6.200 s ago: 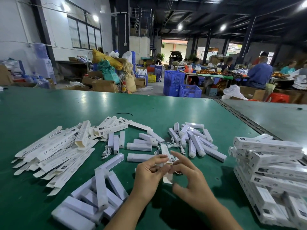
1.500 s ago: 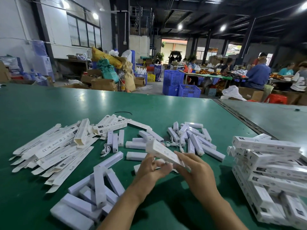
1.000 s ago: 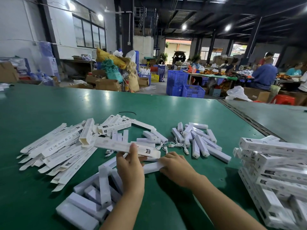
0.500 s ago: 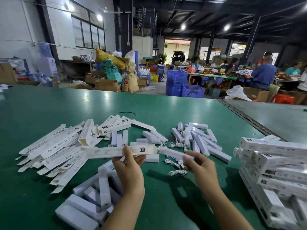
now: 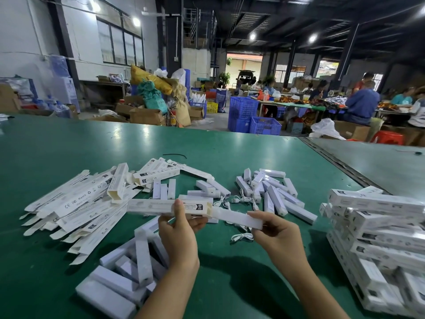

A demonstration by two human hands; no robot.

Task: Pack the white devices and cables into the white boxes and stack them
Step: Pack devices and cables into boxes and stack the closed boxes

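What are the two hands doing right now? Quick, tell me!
Left hand: closed, holding a white box.
Right hand: closed, holding a white device with its end at the box's open end.

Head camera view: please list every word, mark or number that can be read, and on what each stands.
"CE FC RoHS": on a flat box in the left pile.
"CE": on a packed box in the right stack, faint.
Print on the held box, gripped by the left hand: too small to read.
White device in the right hand: no text seen.
Other boxes: blurred.
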